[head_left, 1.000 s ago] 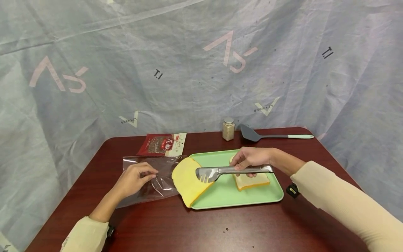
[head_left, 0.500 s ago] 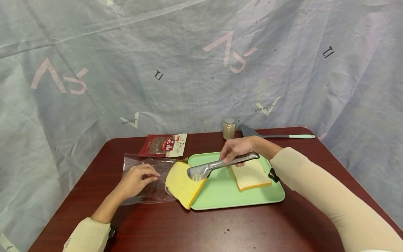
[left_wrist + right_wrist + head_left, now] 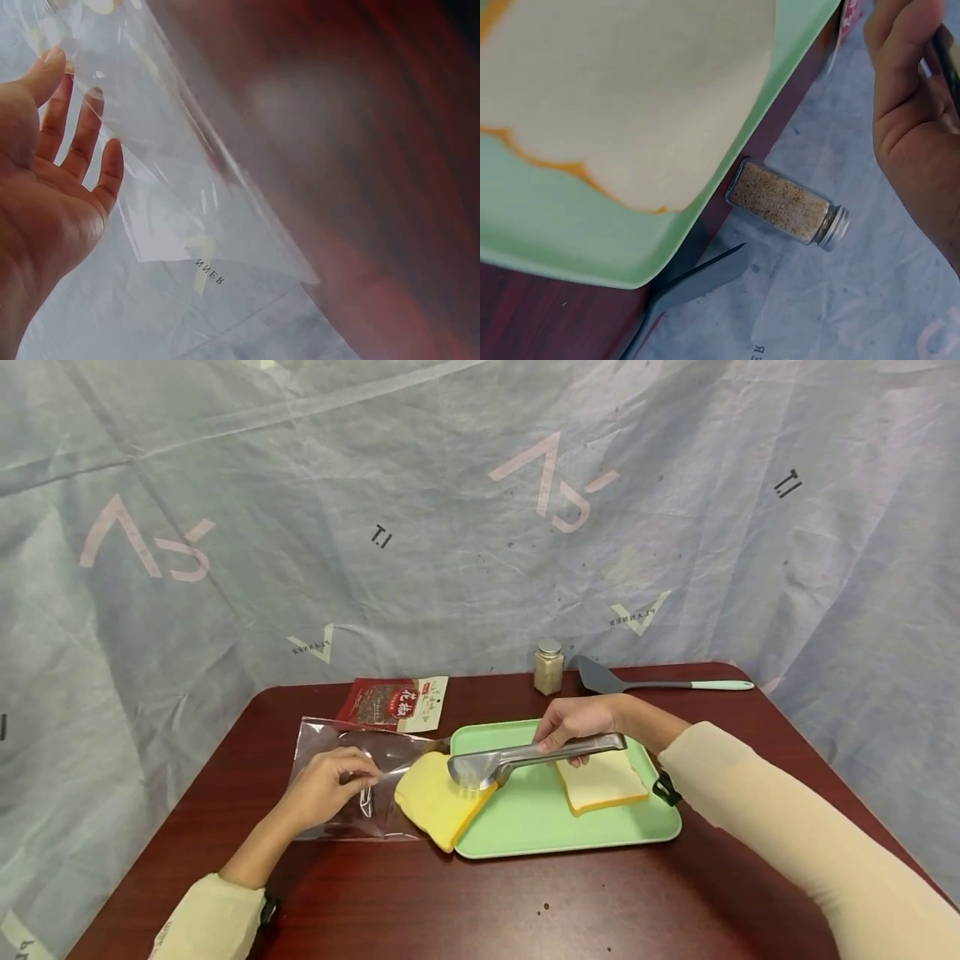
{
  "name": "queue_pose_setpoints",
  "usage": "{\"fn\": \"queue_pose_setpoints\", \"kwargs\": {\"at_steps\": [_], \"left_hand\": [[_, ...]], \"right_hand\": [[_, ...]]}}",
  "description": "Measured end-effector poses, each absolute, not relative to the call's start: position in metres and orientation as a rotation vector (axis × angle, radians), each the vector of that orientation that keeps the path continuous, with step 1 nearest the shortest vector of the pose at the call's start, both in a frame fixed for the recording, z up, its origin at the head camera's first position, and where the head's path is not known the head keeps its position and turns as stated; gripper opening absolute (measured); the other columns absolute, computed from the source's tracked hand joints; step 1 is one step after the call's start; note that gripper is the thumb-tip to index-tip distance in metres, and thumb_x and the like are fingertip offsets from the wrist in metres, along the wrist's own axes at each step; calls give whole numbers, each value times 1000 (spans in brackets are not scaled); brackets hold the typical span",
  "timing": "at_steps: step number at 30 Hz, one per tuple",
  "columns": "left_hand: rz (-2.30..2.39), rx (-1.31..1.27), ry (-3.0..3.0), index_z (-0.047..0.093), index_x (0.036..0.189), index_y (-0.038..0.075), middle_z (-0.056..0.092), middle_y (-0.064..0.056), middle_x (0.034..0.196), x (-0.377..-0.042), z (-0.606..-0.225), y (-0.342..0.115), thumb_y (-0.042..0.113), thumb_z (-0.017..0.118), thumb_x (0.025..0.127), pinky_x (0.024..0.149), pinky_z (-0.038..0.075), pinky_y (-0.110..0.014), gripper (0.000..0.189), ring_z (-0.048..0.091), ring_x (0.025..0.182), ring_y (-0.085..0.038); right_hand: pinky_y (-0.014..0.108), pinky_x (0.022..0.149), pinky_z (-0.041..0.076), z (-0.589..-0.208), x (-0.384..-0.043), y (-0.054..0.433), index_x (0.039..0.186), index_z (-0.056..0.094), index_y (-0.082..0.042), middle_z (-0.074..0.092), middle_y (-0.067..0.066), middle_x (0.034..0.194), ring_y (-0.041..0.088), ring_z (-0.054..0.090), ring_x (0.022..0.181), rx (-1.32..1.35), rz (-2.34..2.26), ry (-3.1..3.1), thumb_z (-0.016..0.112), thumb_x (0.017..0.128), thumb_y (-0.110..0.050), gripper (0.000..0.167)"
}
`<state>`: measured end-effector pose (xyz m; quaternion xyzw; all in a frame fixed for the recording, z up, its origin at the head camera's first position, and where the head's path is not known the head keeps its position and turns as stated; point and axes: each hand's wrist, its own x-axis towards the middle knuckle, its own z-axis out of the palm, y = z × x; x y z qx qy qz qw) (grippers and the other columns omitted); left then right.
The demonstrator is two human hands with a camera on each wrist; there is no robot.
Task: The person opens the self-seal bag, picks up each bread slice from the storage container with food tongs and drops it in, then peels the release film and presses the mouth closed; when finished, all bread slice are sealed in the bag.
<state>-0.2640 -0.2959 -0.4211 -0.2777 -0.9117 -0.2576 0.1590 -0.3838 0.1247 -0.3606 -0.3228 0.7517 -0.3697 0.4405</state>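
My left hand [image 3: 327,789] pinches the film of a clear plastic bag [image 3: 315,747] between thumb and fingertips; in the left wrist view the bag [image 3: 169,180] hangs past the spread fingers. With my right hand [image 3: 581,722] I grip metal serving tongs [image 3: 521,755], their scalloped ends clamped on a yellow bread slice [image 3: 431,793]. That slice tilts over the left edge of the green tray [image 3: 525,835], its far side at the bag's right end. Whether it lies inside the film I cannot tell. A white bread slice [image 3: 607,783] lies flat on the tray, under my right hand.
Behind the bag lies a red spice packet [image 3: 386,704]. A seasoning jar [image 3: 548,668] stands at the table's back edge, and a grey spatula [image 3: 600,677] with a pale green handle lies right of it. A grey cloth [image 3: 450,527] hangs behind.
The right hand, tongs and yellow slice have shifted left and the slice sits lower toward the bag, uncovering more of the white slice. My left hand keeps its pinch almost in place.
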Motion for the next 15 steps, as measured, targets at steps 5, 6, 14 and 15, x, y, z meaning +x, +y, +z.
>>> {"fn": "queue_pose_setpoints", "kwargs": {"at_steps": [5, 6, 14, 15], "left_hand": [[-708, -780, -2634, 78, 91, 18, 67, 16, 92, -265, -422, -295, 8, 81, 82, 72, 52, -31, 14, 62, 88, -6], [-701, -783, -2633, 78, 91, 18, 67, 15, 92, -265, -422, -294, 8, 81, 82, 73, 52, -31, 14, 62, 89, -6], [-704, -795, -2617, 78, 90, 18, 67, 14, 91, -267, -422, -294, 8, 82, 81, 71, 51, -30, 14, 61, 85, -5], [-717, -793, -2614, 78, 90, 18, 67, 14, 91, -267, -421, -294, 7, 82, 81, 71, 51, -30, 14, 62, 84, -5]], "right_hand": [[28, 52, 52, -364, -360, 141, 108, 70, 6, 68, 21, 84, 15, 61, 54, -723, -991, 1968, 62, 99, -27, 36], [28, 51, 51, -364, -354, 144, 106, 69, 9, 68, 20, 83, 14, 60, 54, -705, -1005, 1983, 62, 98, -29, 39], [25, 46, 49, -365, -308, 165, 100, 67, 15, 67, 15, 75, 10, 58, 50, -639, -1170, 1916, 62, 98, -26, 42], [25, 46, 49, -366, -301, 165, 101, 67, 15, 67, 15, 76, 10, 58, 50, -640, -1203, 1905, 62, 98, -25, 41]]}}
